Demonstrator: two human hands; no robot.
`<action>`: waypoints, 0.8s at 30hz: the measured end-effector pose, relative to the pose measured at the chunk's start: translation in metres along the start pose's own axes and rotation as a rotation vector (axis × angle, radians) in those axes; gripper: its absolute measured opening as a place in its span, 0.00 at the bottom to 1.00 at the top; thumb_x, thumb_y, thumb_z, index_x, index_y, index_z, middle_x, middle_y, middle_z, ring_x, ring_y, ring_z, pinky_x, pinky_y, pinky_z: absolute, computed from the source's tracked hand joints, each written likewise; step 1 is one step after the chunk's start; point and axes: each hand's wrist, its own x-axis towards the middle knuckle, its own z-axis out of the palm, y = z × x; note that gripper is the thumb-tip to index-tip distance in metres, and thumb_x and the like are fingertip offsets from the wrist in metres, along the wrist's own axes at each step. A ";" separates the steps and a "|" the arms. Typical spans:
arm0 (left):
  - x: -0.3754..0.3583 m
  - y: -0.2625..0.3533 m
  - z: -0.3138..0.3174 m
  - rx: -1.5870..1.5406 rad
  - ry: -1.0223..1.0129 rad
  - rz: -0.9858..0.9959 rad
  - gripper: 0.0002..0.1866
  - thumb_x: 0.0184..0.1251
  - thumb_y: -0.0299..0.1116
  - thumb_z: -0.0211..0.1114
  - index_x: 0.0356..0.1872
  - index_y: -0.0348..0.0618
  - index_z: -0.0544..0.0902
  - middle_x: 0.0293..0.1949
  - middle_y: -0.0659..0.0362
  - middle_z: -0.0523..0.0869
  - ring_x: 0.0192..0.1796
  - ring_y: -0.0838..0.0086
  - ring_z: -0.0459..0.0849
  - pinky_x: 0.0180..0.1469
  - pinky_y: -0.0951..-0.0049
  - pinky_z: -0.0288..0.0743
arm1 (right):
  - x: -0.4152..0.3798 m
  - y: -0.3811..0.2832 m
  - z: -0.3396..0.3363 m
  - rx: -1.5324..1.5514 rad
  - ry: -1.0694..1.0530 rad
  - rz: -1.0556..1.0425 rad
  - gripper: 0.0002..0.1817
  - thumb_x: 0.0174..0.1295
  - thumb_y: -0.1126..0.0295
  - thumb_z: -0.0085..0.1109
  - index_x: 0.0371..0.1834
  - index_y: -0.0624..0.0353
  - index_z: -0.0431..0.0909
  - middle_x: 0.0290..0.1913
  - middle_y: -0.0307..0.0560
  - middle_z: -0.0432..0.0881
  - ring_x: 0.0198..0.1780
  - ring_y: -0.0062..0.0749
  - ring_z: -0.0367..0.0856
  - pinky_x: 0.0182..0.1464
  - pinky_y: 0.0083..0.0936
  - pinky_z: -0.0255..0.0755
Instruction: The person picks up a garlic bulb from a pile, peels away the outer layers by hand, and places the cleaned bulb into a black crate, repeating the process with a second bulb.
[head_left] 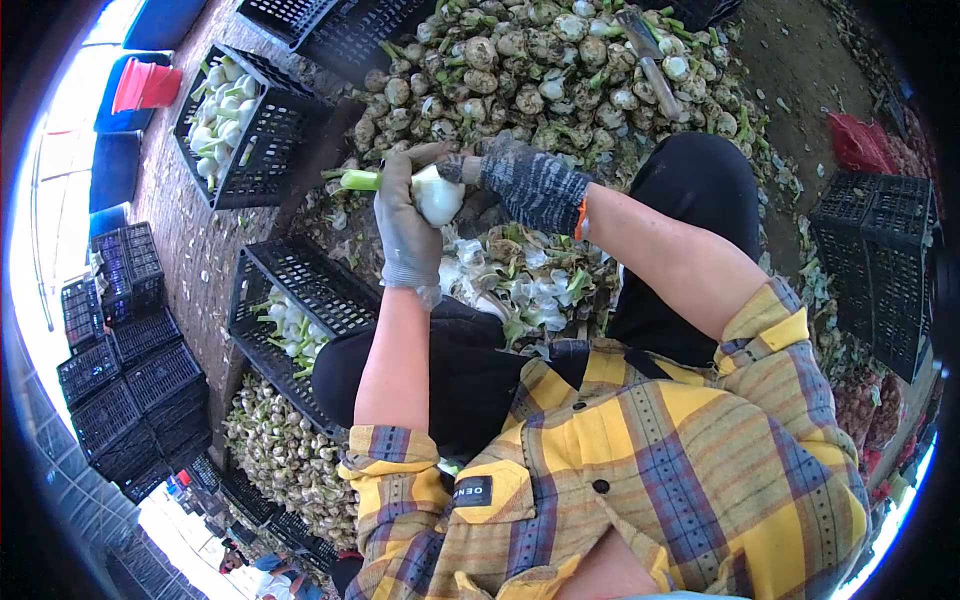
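Note:
My left hand [408, 215], in a thin grey glove, is closed around a white onion bulb [437, 198]. Its cut green stalk [360, 180] sticks out to the left past the fingers. My right hand [530, 185], in a dark speckled knit glove, is closed against the upper right of the bulb. Whether its fingers pinch the bulb's skin or a small tool is hidden. Below both hands lies a heap of peeled skins and leaf scraps [540, 285], between my bent knees.
Ahead is a large pile of soil-stained bulbs [540, 75], with a wooden-handled tool [660, 90] on it. Black crates of cleaned bulbs [222, 115] [295, 335] stand left. More bulbs [285, 440] lie behind them. Stacked crates [130, 370] are far left; another crate [870, 265] stands right.

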 end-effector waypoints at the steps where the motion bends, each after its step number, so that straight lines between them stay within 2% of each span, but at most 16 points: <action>1: 0.000 0.000 0.000 0.049 0.021 0.008 0.21 0.71 0.44 0.43 0.43 0.37 0.78 0.39 0.56 0.82 0.39 0.75 0.80 0.43 0.75 0.75 | -0.002 -0.001 0.002 -0.028 0.019 0.001 0.20 0.58 0.57 0.62 0.42 0.65 0.80 0.33 0.49 0.82 0.31 0.30 0.82 0.31 0.26 0.79; 2: -0.001 -0.001 0.000 0.097 0.043 0.016 0.20 0.71 0.42 0.44 0.41 0.37 0.78 0.38 0.55 0.82 0.38 0.74 0.80 0.43 0.76 0.74 | -0.004 -0.003 0.002 0.059 -0.005 0.054 0.18 0.58 0.59 0.63 0.41 0.64 0.80 0.32 0.47 0.83 0.31 0.27 0.80 0.33 0.22 0.76; 3: -0.001 -0.001 -0.001 0.145 0.066 0.024 0.18 0.71 0.40 0.45 0.40 0.36 0.78 0.38 0.55 0.83 0.38 0.74 0.80 0.43 0.77 0.73 | -0.002 -0.001 -0.001 -0.003 -0.007 0.028 0.19 0.58 0.60 0.62 0.42 0.66 0.79 0.34 0.49 0.82 0.32 0.30 0.81 0.35 0.25 0.78; 5: -0.002 0.000 0.001 0.125 0.095 -0.008 0.21 0.71 0.43 0.44 0.40 0.35 0.79 0.36 0.55 0.82 0.37 0.74 0.79 0.40 0.77 0.74 | 0.003 -0.001 -0.004 -0.126 -0.010 -0.027 0.20 0.60 0.61 0.60 0.45 0.69 0.75 0.38 0.53 0.82 0.35 0.36 0.84 0.39 0.30 0.82; 9: 0.000 -0.001 0.002 0.072 0.154 -0.053 0.24 0.70 0.48 0.44 0.39 0.34 0.79 0.34 0.56 0.82 0.34 0.76 0.79 0.38 0.77 0.73 | 0.005 0.009 -0.014 -0.231 0.016 -0.108 0.20 0.60 0.60 0.60 0.45 0.68 0.75 0.39 0.54 0.81 0.38 0.36 0.84 0.41 0.30 0.82; 12: -0.003 0.005 0.007 0.038 0.198 -0.070 0.25 0.70 0.50 0.46 0.39 0.34 0.79 0.34 0.57 0.81 0.34 0.77 0.78 0.37 0.77 0.73 | 0.000 0.002 -0.007 0.078 -0.034 0.004 0.21 0.59 0.59 0.61 0.46 0.68 0.75 0.40 0.54 0.82 0.37 0.34 0.84 0.41 0.29 0.82; 14: -0.003 0.007 0.011 0.063 0.208 -0.062 0.25 0.70 0.50 0.46 0.39 0.34 0.79 0.34 0.58 0.81 0.34 0.77 0.78 0.37 0.77 0.73 | 0.009 0.008 -0.009 -0.092 0.048 0.038 0.22 0.59 0.58 0.62 0.46 0.67 0.75 0.40 0.53 0.82 0.37 0.33 0.84 0.40 0.28 0.82; 17: -0.003 0.003 0.010 0.119 0.191 -0.045 0.25 0.71 0.51 0.45 0.40 0.35 0.79 0.34 0.58 0.80 0.34 0.78 0.77 0.37 0.78 0.73 | 0.017 0.019 -0.011 -0.286 0.116 -0.060 0.23 0.58 0.57 0.63 0.44 0.67 0.76 0.38 0.52 0.82 0.36 0.31 0.82 0.39 0.26 0.78; 19: 0.000 0.000 0.006 0.089 0.176 -0.059 0.25 0.71 0.51 0.45 0.41 0.36 0.78 0.34 0.59 0.80 0.34 0.78 0.77 0.37 0.78 0.72 | 0.010 0.019 -0.012 -0.331 0.079 -0.194 0.25 0.57 0.53 0.61 0.41 0.70 0.78 0.34 0.52 0.82 0.36 0.30 0.78 0.42 0.26 0.72; 20: 0.000 0.000 0.006 0.092 0.178 -0.055 0.25 0.71 0.50 0.45 0.41 0.36 0.78 0.34 0.59 0.79 0.34 0.78 0.77 0.37 0.78 0.72 | 0.001 0.009 -0.004 -0.104 0.074 -0.019 0.22 0.57 0.56 0.61 0.41 0.67 0.79 0.36 0.52 0.83 0.38 0.31 0.78 0.44 0.27 0.71; 23: 0.000 0.002 0.005 0.055 0.188 -0.055 0.24 0.71 0.50 0.45 0.41 0.37 0.78 0.34 0.59 0.79 0.34 0.78 0.76 0.37 0.77 0.72 | 0.007 0.016 -0.012 -0.481 0.163 -0.190 0.19 0.58 0.58 0.59 0.42 0.65 0.79 0.36 0.51 0.84 0.35 0.29 0.79 0.41 0.26 0.72; 24: 0.000 0.000 0.005 0.010 0.193 -0.063 0.24 0.71 0.50 0.45 0.40 0.37 0.78 0.35 0.59 0.79 0.34 0.78 0.76 0.37 0.77 0.72 | 0.008 0.019 -0.014 -0.437 0.161 -0.191 0.18 0.60 0.59 0.57 0.42 0.65 0.79 0.36 0.51 0.84 0.35 0.29 0.79 0.40 0.26 0.72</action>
